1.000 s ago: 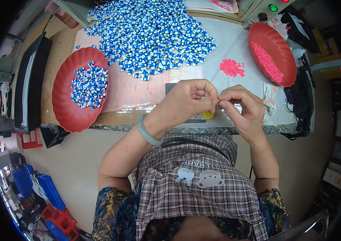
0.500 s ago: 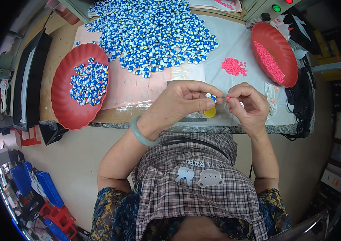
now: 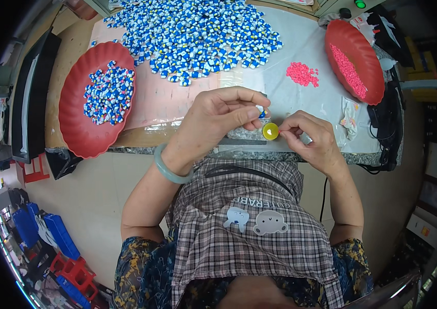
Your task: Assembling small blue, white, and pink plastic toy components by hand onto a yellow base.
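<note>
My left hand (image 3: 218,116), with a pale green bangle at its wrist, pinches a small blue-and-white piece (image 3: 261,112) between thumb and fingertips. Right of it, my right hand (image 3: 313,139) has thumb and forefinger pressed together on a tiny pink piece (image 3: 281,133), mostly hidden by the fingertips. Those fingertips are at the right rim of a small round yellow cup (image 3: 270,132) near the table's front edge. Something shiny shows inside the cup. A loose cluster of pink pieces (image 3: 302,74) lies on the white sheet beyond my right hand.
A large heap of blue-and-white pieces (image 3: 193,38) covers the back of the table. The red scalloped dish (image 3: 69,103) at left holds similar pieces, some showing pink. Another red dish (image 3: 350,38) at right holds pink pieces. A small printed packet (image 3: 350,118) and black cables lie at the right edge.
My right hand has come down from beside the blue-and-white piece to the yellow cup's rim with the pink piece. My left hand has drawn slightly left, away from it. The view has shifted a little.
</note>
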Demonstrator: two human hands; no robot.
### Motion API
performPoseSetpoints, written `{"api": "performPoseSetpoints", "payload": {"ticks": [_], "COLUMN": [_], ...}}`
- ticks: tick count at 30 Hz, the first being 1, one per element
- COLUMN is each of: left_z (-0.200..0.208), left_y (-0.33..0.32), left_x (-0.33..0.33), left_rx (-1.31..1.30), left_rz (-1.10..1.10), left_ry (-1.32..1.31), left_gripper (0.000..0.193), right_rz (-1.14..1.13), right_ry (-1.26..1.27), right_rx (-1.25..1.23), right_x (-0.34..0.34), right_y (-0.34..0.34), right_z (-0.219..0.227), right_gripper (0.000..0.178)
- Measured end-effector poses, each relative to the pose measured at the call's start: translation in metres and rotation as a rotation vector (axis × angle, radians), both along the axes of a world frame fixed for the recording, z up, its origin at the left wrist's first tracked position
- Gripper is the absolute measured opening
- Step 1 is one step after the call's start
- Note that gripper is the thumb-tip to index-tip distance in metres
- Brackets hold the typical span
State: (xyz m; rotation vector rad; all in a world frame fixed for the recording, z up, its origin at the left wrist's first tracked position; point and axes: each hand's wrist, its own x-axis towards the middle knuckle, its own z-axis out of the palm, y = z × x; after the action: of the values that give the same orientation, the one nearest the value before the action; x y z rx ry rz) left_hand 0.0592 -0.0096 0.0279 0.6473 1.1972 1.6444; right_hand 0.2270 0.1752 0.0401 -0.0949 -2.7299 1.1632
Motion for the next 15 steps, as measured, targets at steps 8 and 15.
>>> {"api": "performPoseSetpoints", "payload": {"ticks": [8,15], "left_z": [-0.0033,-0.0072], "left_y": [-0.0063,-0.0108], "left_x": [-0.0003,0.0007], "left_rx": [0.048,0.000], "left_rz": [0.070,0.051], "left_ry": [-0.058,0.064], "left_gripper": [0.019,0.019], "right_rz": [0.056,0.097], "right_ry": [0.014,0.058], "right_rx": [0.170,0.261], "right_x": [-0.0001,-0.0028], "right_y": [-0.0026,-0.0052], "right_z": [0.0004,0.0030], "right_gripper": [0.014,0.015]}}
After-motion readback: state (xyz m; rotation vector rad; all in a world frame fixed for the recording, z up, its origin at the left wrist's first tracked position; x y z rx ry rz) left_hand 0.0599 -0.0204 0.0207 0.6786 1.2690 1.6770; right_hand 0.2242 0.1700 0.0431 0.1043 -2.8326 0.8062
